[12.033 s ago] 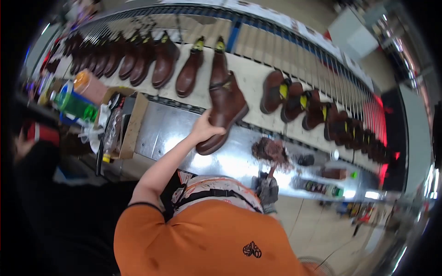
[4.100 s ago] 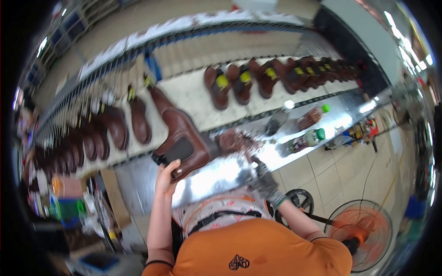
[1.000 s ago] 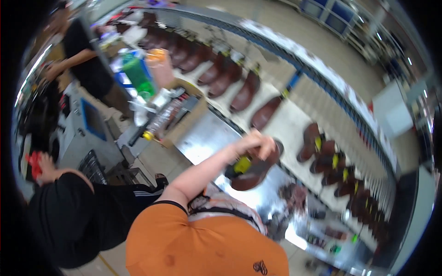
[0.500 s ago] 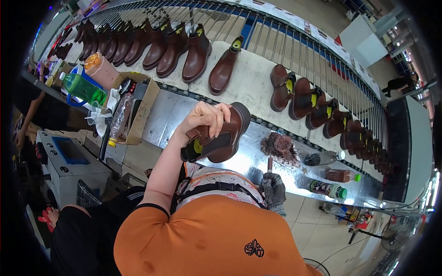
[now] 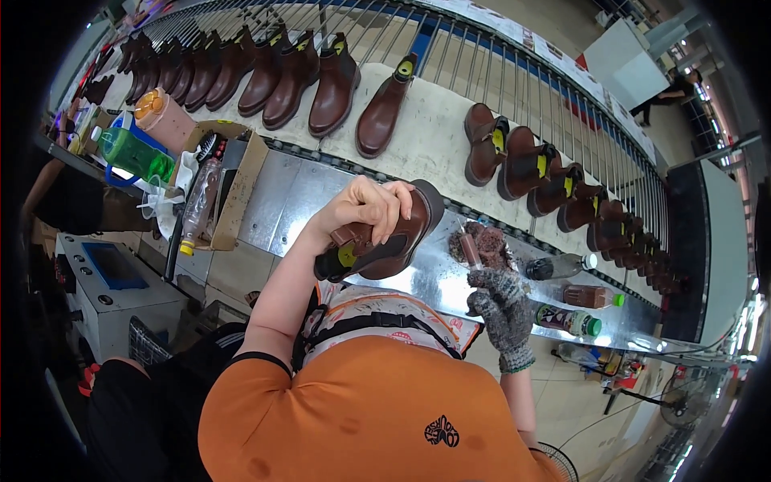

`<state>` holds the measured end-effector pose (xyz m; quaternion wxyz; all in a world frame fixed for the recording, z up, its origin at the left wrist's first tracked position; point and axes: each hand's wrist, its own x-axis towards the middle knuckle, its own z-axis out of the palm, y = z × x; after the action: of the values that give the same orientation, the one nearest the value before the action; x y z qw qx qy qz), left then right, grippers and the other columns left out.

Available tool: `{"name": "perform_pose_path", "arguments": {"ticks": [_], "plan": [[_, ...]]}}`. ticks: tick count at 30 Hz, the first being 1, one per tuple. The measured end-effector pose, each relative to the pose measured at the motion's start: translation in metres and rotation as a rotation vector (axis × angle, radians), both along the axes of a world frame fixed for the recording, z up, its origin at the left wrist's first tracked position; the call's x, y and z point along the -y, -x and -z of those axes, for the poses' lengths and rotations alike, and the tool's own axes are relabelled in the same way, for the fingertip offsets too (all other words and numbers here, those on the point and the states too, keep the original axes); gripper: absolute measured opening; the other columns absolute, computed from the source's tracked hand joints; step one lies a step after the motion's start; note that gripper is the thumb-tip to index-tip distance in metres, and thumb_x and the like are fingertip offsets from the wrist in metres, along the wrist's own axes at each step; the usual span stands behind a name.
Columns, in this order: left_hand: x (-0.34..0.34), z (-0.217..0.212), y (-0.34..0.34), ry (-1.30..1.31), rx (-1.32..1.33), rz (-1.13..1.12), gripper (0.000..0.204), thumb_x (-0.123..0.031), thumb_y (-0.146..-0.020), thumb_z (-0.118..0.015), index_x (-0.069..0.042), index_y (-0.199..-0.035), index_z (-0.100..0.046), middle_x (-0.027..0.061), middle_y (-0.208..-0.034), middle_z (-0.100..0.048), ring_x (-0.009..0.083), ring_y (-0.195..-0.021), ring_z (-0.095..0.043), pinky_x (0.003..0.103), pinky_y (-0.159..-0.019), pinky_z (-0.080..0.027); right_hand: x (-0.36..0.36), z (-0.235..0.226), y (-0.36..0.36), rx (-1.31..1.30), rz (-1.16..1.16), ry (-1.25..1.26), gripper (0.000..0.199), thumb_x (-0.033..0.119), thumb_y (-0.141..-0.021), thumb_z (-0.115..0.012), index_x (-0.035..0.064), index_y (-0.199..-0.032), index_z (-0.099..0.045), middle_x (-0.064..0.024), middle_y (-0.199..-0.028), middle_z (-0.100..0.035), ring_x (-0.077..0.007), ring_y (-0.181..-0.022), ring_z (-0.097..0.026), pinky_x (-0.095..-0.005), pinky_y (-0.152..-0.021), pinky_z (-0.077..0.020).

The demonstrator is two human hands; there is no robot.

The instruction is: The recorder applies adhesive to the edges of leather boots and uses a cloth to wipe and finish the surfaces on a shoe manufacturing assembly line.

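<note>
While the left hand (image 5: 365,210) is gripping a brown ankle boot (image 5: 385,241) by its upper, holding it sole-up over the shiny metal bench (image 5: 305,201) in front of the person's chest, the gloved right hand (image 5: 499,301) is closing around a small brush (image 5: 470,251) whose tip is resting just beside a dark reddish-brown pad (image 5: 486,243) on the bench. This is looking like the step of loading the brush before working on the boot, so the next stroke is calling for the brush to meet the boot's edge while the left hand is keeping it steady. Beyond, finished brown boots (image 5: 337,80) are standing along the pale conveyor belt (image 5: 434,136), and bottles (image 5: 574,320) are lying to the right.
</note>
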<state>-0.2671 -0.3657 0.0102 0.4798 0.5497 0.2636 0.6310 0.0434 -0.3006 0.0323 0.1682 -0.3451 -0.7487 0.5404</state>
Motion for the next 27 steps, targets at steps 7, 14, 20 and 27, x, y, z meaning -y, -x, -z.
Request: {"name": "perform_pose_path", "arguments": {"ticks": [7,14,20,27], "plan": [[0.001,-0.002,-0.002,0.013,-0.021,0.024,0.045,-0.041,-0.079,-0.063,-0.01,-0.047,-0.061,0.0027,-0.052,-0.059,0.0182,-0.082,-0.053,0.037,-0.101,-0.025,-0.008,-0.05,0.034,0.02,-0.297,-0.562,0.038,0.044,-0.075,-0.064,0.0119,-0.095,-0.069,-0.0064,-0.093,-0.068,-0.0269,-0.086,-0.063,-0.0395,-0.085,-0.0441],[0.004,-0.006,-0.006,0.022,-0.038,-0.007,0.045,-0.042,-0.076,-0.064,-0.011,-0.045,-0.06,0.0024,-0.051,-0.058,0.0178,-0.081,-0.053,0.037,-0.1,-0.026,-0.009,-0.052,0.039,0.042,-0.316,-0.573,0.04,0.042,-0.068,-0.067,0.0135,-0.096,-0.069,-0.0045,-0.094,-0.068,-0.0267,-0.089,-0.062,-0.0392,-0.086,-0.0435],[0.006,-0.008,-0.006,0.017,-0.078,0.004,0.042,-0.039,-0.076,-0.061,-0.009,-0.047,-0.058,0.0009,-0.055,-0.058,0.0181,-0.079,-0.053,0.043,-0.102,-0.025,-0.008,-0.054,0.042,0.049,-0.332,-0.549,0.038,0.038,-0.067,-0.068,0.0124,-0.095,-0.069,-0.0048,-0.094,-0.068,-0.0267,-0.089,-0.062,-0.0383,-0.085,-0.0439],[0.005,-0.003,-0.006,0.013,-0.024,-0.003,0.047,-0.042,-0.078,-0.064,-0.01,-0.044,-0.059,0.0022,-0.05,-0.056,0.0177,-0.081,-0.053,0.036,-0.1,-0.026,-0.013,-0.054,0.045,0.065,-0.369,-0.563,0.032,0.036,-0.072,-0.059,0.0116,-0.091,-0.068,-0.0057,-0.09,-0.067,-0.0274,-0.086,-0.062,-0.0397,-0.082,-0.0443]]}}
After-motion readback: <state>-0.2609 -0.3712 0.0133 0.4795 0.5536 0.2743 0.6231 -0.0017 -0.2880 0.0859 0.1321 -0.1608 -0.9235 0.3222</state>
